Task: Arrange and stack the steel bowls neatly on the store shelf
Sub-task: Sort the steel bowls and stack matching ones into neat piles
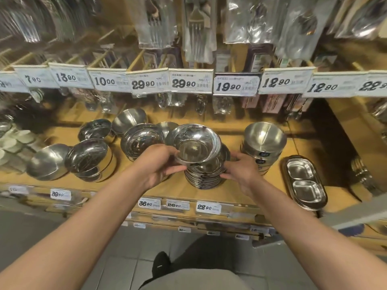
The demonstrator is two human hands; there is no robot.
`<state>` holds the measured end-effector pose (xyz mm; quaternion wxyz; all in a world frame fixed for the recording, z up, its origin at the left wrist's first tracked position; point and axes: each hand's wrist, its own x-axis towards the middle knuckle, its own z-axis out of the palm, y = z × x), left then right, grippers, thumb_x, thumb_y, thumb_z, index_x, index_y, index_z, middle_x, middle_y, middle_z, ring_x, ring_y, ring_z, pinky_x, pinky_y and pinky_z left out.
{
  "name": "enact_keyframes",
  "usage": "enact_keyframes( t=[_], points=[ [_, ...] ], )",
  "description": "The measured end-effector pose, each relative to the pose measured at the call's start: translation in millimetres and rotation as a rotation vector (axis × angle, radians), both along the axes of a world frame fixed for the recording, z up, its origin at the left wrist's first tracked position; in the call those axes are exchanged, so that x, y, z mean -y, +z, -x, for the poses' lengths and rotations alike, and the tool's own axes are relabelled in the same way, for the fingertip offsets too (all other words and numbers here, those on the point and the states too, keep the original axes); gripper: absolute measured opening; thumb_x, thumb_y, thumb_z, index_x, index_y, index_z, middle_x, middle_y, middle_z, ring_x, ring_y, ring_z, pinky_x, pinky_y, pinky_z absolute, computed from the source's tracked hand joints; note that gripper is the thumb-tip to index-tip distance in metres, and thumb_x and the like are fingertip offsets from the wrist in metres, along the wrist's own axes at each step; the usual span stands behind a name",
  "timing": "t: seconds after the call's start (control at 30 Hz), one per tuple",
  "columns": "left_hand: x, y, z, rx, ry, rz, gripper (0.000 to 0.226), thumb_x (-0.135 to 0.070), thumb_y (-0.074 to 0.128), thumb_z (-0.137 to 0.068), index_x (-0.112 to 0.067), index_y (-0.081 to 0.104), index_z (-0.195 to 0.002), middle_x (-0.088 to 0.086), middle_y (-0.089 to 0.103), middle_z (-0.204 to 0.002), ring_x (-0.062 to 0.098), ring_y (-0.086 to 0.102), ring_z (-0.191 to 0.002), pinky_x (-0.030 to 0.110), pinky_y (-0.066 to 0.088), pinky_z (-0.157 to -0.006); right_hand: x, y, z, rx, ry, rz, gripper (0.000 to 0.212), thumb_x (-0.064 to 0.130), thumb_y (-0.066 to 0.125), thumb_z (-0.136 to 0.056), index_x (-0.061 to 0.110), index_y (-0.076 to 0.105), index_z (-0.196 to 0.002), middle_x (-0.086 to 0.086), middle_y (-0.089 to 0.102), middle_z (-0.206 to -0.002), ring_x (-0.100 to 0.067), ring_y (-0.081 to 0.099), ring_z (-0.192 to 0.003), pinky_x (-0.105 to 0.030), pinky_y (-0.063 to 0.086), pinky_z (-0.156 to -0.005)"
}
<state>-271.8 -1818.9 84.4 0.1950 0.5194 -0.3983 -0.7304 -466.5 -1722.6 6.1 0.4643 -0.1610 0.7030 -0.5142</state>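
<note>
Head view: left hand [161, 164] pinches the near rim of a tilted steel bowl [195, 144], held just over the stack of bowls [204, 174] near the shelf [240, 191] front edge, middle. Right hand [243, 170] curls its grip round the stack's right side. More bowl stacks [90, 158] sit left, another [265, 143] right.
</note>
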Motion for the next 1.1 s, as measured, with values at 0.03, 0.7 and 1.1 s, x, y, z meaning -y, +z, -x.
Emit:
enact_keyframes(
  t=[0.03,0.7,1.1],
  points=[
    [0,-3,2,0.007,0.0,-0.006,0.016,0.004,0.046,-0.097,0.006,0.06,-0.104,0.014,0.076,-0.073,0.021,0.076,-0.067,0.026,0.06,-0.051,-1,-1,0,-0.004,0.006,-0.007,0.057,-0.001,0.071,-0.089,0.008,0.054,-0.142,-0.003,0.058,-0.137,-0.022,0.069,-0.104,-0.025,0.061,-0.07],
    [2,-32,42,0.211,-0.058,0.202,0.031,0.005,0.057,-0.095,-0.012,0.041,-0.116,0.019,0.058,-0.12,0.027,0.072,-0.074,0.034,0.062,-0.051,0,9,7,-0.263,0.066,-0.112,0.038,0.03,0.064,-0.095,0.015,0.062,-0.13,-0.004,0.071,-0.111,-0.013,0.072,-0.081,-0.038,0.063,-0.085],
    [5,-44,42,0.746,-0.285,0.77,0.04,-0.023,0.056,-0.099,-0.003,0.054,-0.134,0.017,0.063,-0.128,0.035,0.06,-0.113,0.029,0.041,-0.081,-5,10,-6,-0.4,0.055,-0.049,0.021,0.01,0.055,-0.09,0.005,0.07,-0.106,-0.008,0.072,-0.083,-0.03,0.072,-0.084,-0.058,0.057,-0.087]
  ],
)
